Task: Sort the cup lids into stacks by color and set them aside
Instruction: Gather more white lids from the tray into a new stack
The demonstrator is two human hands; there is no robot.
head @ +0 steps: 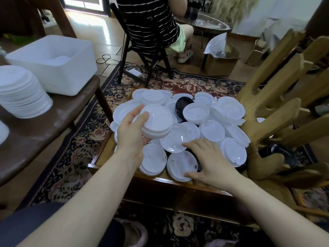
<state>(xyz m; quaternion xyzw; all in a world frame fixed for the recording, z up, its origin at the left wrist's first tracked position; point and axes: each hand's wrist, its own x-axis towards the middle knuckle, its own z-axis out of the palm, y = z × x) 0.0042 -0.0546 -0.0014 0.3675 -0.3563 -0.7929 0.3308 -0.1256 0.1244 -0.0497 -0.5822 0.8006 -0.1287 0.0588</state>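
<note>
A heap of white cup lids (211,130) covers a low wooden table (110,150), with a black lid (182,105) showing near the back and black lids (241,166) partly buried at the front right. My left hand (130,134) grips a small stack of white lids (157,122) above the heap's left side. My right hand (211,161) reaches down onto the front of the heap, its fingers spread and curved over a white lid (180,164); what the fingertips hold is hidden. A tall stack of sorted white lids (21,91) stands on the dark table at the left.
A white plastic bin (53,63) sits on the dark side table (44,125) behind the sorted stack. A carved wooden stand (272,111) crowds the heap's right edge. A person in a striped top (151,20) sits on a chair beyond; a cardboard box (220,64) lies on the floor.
</note>
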